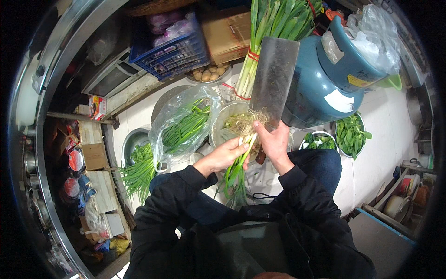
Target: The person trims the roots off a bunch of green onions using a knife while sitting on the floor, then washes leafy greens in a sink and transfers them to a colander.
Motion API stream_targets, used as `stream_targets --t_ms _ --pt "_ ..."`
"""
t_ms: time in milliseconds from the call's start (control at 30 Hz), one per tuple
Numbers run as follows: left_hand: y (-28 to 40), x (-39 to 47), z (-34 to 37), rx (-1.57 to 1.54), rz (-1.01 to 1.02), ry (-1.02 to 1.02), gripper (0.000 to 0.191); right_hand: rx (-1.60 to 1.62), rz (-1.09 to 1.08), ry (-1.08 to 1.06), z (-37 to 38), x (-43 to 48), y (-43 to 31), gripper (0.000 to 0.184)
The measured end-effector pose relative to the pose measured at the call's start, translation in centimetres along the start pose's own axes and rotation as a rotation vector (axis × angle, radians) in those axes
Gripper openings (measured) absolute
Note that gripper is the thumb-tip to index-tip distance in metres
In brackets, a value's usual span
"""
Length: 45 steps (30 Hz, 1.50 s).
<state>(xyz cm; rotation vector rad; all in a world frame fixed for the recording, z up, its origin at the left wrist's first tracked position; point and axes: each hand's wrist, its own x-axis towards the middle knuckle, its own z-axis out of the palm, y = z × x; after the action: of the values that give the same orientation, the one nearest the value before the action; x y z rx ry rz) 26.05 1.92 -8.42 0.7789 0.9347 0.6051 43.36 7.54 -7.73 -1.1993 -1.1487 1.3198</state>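
Note:
My left hand [228, 153] grips a small bunch of green onions [240, 164] near its white stems, the leaves hanging down towards me. My right hand [274, 141] is closed on a cleaver [274, 73], its broad blade pointing away from me; the thumb presses at the pale roots. Part of the wooden handle shows below the hand. Beneath the roots stands a metal pot [217, 130] with trimmings inside. To its left lies an open clear plastic bag [156, 146] of green stalks.
A blue gas cylinder [310, 87] stands right of the blade, beside bundled leeks [245, 78]. Further right are bowls of broccoli [320, 141] and leafy greens [352, 134]. At left, a metal basin [130, 143] holds greens. A blue crate [174, 55] and potatoes [206, 75] sit at the back.

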Motion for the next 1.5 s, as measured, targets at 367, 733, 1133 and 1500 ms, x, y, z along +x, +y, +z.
stream_targets --t_ms 367,733,1133,1500 --pt "0.6 -0.2 0.1 0.11 0.114 0.071 0.023 -0.108 0.023 -0.026 0.1 0.1 0.9 0.024" --pt "0.0 -0.2 -0.5 -0.112 0.039 0.061 0.025 -0.034 0.074 -0.049 -0.3 0.5 2.2 0.012" --pt "-0.3 0.8 -0.4 0.015 0.169 0.183 0.019 -0.039 0.141 -0.076 -0.4 0.3 2.4 0.03" --pt "-0.4 1.2 -0.4 -0.074 0.209 0.301 0.013 0.141 0.264 -0.221 0.4 -0.7 1.3 0.028"
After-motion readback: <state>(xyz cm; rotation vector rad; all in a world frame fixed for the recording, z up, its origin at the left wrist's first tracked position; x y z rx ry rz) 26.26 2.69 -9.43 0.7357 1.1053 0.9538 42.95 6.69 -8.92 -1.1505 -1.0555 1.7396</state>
